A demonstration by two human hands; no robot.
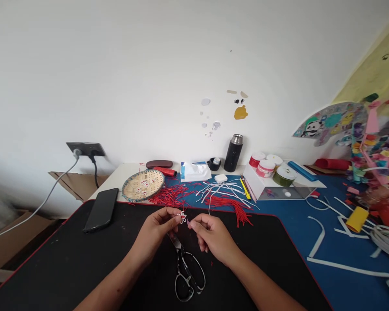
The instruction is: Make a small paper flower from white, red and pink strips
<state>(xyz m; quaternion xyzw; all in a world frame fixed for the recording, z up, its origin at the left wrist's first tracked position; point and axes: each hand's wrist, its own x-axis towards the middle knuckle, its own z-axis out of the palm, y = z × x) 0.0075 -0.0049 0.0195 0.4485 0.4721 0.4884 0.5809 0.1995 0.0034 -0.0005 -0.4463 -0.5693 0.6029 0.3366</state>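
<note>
My left hand [155, 231] and my right hand [212, 235] meet above a black mat [68, 263]. Both pinch a small white knotted cord ornament [182, 217] between their fingertips, one from each side. Metal scissors [186, 270] lie on the mat just below and between my wrists. Red cord pieces [170, 195] and white cord strips [222, 188] lie spread beyond my hands, with a red tassel bundle [233, 206] by my right hand.
A black phone [101, 209] and a woven basket [142, 185] sit left. Tissue pack [194, 171], black flask [233, 152], tape rolls [266, 166] on a white box line the back. Coloured paper crafts [372, 151] crowd the right; wall socket [86, 149] at left.
</note>
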